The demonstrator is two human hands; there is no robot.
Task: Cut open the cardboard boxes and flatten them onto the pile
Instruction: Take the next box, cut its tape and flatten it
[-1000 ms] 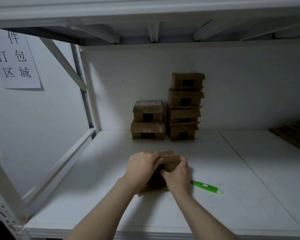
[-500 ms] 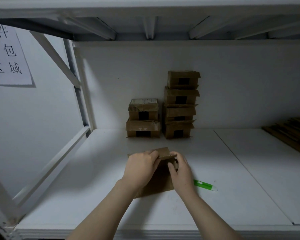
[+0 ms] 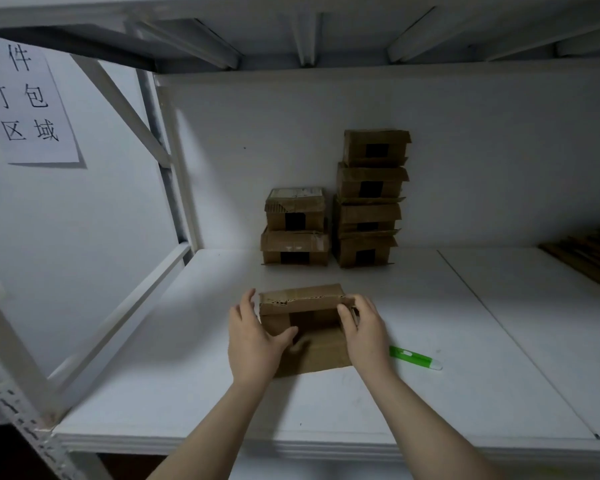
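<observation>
A small brown cardboard box point(image 3: 312, 351) with dark tape down its front lies on the white shelf point(image 3: 465, 375) in front of me. My left hand point(image 3: 253, 337) rests against its left side, fingers straight and thumb laid across the front face. My right hand point(image 3: 364, 330) is at the right side, fingers curled over the raised top flap's right end. A green cutter point(image 3: 414, 358) lies on the shelf just right of my right wrist, untouched.
Two stacks of taped boxes stand at the back wall: a low one point(image 3: 295, 226) and a taller one point(image 3: 369, 199). Flattened brown cardboard point(image 3: 589, 251) lies at the far right. Shelf posts and a diagonal brace point(image 3: 118, 95) stand on the left, beside a paper sign point(image 3: 25, 102).
My hands were close together over the folded-up box; they have moved apart to its two sides, and the box now shows its front face and top flap.
</observation>
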